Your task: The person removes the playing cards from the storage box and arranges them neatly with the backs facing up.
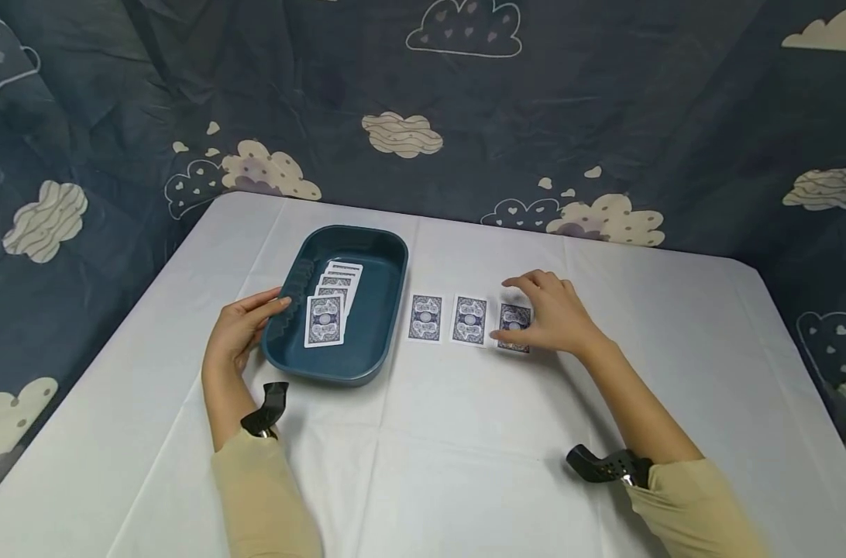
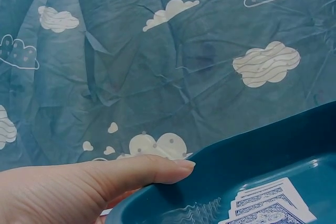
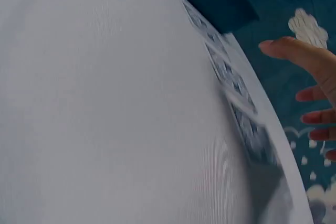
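Behind our white table (image 1: 465,434) is a dark cloth (image 1: 325,62) with clouds, and a blue tray (image 1: 372,310) with some overlapping cards (image 1: 324,319) in it sits just left of our row of three cards (image 1: 469,319), while our right hand (image 1: 558,314) blocks part of the right card (image 1: 514,316). That card is at the row's right end, its long side running near to far, like the tray's. Our left hand (image 1: 240,325) grips the tray's left wall, and our right fingers are loose and spread apart above the card.
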### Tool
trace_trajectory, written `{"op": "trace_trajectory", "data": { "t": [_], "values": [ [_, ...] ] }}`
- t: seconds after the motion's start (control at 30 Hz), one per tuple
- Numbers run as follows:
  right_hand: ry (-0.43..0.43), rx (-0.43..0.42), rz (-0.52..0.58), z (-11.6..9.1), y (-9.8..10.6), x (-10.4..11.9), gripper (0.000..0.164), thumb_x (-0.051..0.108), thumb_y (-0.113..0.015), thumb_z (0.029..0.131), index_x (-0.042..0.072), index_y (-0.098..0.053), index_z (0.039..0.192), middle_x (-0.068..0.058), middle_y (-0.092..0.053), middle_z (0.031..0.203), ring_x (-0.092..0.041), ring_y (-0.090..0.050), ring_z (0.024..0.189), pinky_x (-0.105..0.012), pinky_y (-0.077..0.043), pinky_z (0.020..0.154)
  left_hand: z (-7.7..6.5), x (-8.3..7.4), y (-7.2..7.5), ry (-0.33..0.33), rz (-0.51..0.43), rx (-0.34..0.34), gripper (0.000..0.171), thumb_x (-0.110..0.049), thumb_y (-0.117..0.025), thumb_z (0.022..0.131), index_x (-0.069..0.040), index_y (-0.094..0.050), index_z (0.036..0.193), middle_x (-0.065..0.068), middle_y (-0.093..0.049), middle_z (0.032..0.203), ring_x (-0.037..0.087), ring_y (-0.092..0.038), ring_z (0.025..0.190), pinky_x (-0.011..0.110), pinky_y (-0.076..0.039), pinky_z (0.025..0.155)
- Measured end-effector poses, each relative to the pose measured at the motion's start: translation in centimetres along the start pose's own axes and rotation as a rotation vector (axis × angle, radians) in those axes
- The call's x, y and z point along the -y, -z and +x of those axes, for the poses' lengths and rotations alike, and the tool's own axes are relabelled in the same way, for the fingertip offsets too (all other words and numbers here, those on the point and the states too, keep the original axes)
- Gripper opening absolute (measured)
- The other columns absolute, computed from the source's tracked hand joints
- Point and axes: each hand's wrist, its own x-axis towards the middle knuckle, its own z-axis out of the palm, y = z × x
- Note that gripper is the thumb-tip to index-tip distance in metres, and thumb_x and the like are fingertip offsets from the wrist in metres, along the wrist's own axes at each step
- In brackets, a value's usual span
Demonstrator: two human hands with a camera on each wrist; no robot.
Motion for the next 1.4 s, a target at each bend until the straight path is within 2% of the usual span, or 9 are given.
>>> {"op": "trace_trajectory", "data": {
  "t": [0.1, 0.27, 0.4, 0.63, 0.77, 0.93, 1.1, 1.23, 1.4],
  "values": [
    [0.026, -0.066, -0.033, 1.3, 0.3, 2.3, 0.08, 0.067, -0.071, 0.058, 0.016, -0.058, 0.119, -0.009, -0.054, 0.113, -0.029, -0.049, 0.104, -0.047, -0.037, 0.084, 0.0, 0.0, 0.1, 0.0, -0.003, -0.002, 0.066, -0.036, -0.078, 0.073, -0.013, -0.054, 0.13, -0.021, -0.062, 0.092, 0.003, -0.046, 0.093, 0.014, -0.041, 0.073],
    [0.094, -0.111, -0.061, 3.7, 0.4, 7.1, 0.081, 0.075, -0.062, 0.062, 0.019, -0.057, 0.121, -0.007, -0.051, 0.115, -0.026, -0.046, 0.105, -0.044, -0.037, 0.086, 0.0, 0.0, 0.1, 0.014, 0.002, -0.004, 0.064, -0.036, -0.078, 0.072, -0.014, -0.056, 0.128, -0.021, -0.061, 0.095, 0.003, -0.046, 0.089, 0.015, -0.042, 0.068],
    [0.179, -0.123, -0.071, 5.6, -0.1, 11.0, 0.084, 0.079, -0.056, 0.063, 0.02, -0.055, 0.123, -0.006, -0.049, 0.116, -0.024, -0.044, 0.106, -0.044, -0.035, 0.089, 0.1, 0.0, 0.0, 0.033, -0.021, -0.009, 0.066, -0.034, -0.08, 0.071, -0.014, -0.056, 0.128, -0.019, -0.062, 0.093, 0.001, -0.047, 0.071, 0.014, -0.041, 0.058],
    [0.327, -0.052, -0.125, 8.5, -3.1, 17.3, 0.089, 0.079, -0.057, 0.062, 0.018, -0.053, 0.127, -0.005, -0.049, 0.119, -0.023, -0.045, 0.106, -0.041, -0.037, 0.089, 0.1, -0.1, -0.1, 0.029, 0.014, 0.009, 0.07, -0.036, -0.079, 0.071, -0.012, -0.052, 0.132, -0.02, -0.062, 0.09, -0.001, -0.052, 0.069, 0.014, -0.045, 0.059],
    [0.324, 0.039, -0.107, 9.9, -5.3, 20.0, 0.086, 0.078, -0.059, 0.063, 0.02, -0.053, 0.126, -0.003, -0.05, 0.12, -0.02, -0.046, 0.108, -0.037, -0.039, 0.088, 0.0, 0.0, -0.1, 0.028, 0.035, 0.025, 0.069, -0.039, -0.077, 0.073, -0.013, -0.052, 0.132, -0.017, -0.061, 0.098, -0.002, -0.05, 0.072, 0.013, -0.043, 0.061],
    [0.241, 0.19, -0.081, 11.2, -7.1, 21.2, 0.099, 0.078, -0.063, 0.058, 0.018, -0.044, 0.135, -0.006, -0.047, 0.124, -0.021, -0.04, 0.114, -0.04, -0.033, 0.094, 0.2, 0.2, -0.3, 0.03, -0.025, 0.056, 0.068, -0.036, -0.077, 0.073, -0.012, -0.052, 0.131, -0.016, -0.061, 0.102, -0.002, -0.059, 0.087, 0.015, -0.048, 0.073],
    [0.194, 0.306, -0.127, 11.6, -7.4, 21.2, 0.12, 0.078, -0.068, 0.05, 0.012, -0.031, 0.143, -0.009, -0.039, 0.132, -0.024, -0.03, 0.124, -0.049, -0.018, 0.104, 0.4, 0.0, -0.2, 0.012, -0.058, 0.042, 0.063, -0.032, -0.079, 0.073, -0.012, -0.056, 0.128, -0.018, -0.063, 0.094, -0.002, -0.058, 0.081, 0.014, -0.048, 0.068],
    [0.207, 0.349, -0.139, 11.7, -7.3, 21.2, 0.118, 0.076, -0.071, 0.049, 0.012, -0.034, 0.141, -0.008, -0.039, 0.13, -0.023, -0.03, 0.123, -0.051, -0.014, 0.106, 0.4, -0.2, -0.1, 0.008, -0.063, 0.054, 0.065, -0.031, -0.078, 0.073, -0.011, -0.054, 0.13, -0.018, -0.064, 0.092, -0.001, -0.06, 0.078, 0.015, -0.049, 0.066],
    [0.245, 0.353, -0.123, 11.7, -7.1, 21.6, 0.111, 0.073, -0.074, 0.047, 0.014, -0.042, 0.136, -0.004, -0.044, 0.123, -0.021, -0.034, 0.118, -0.052, -0.013, 0.106, 0.3, -0.3, 0.2, 0.002, -0.079, 0.072, 0.067, -0.03, -0.077, 0.075, -0.008, -0.05, 0.132, -0.016, -0.066, 0.089, 0.003, -0.065, 0.081, 0.019, -0.052, 0.069]
  ]
}}
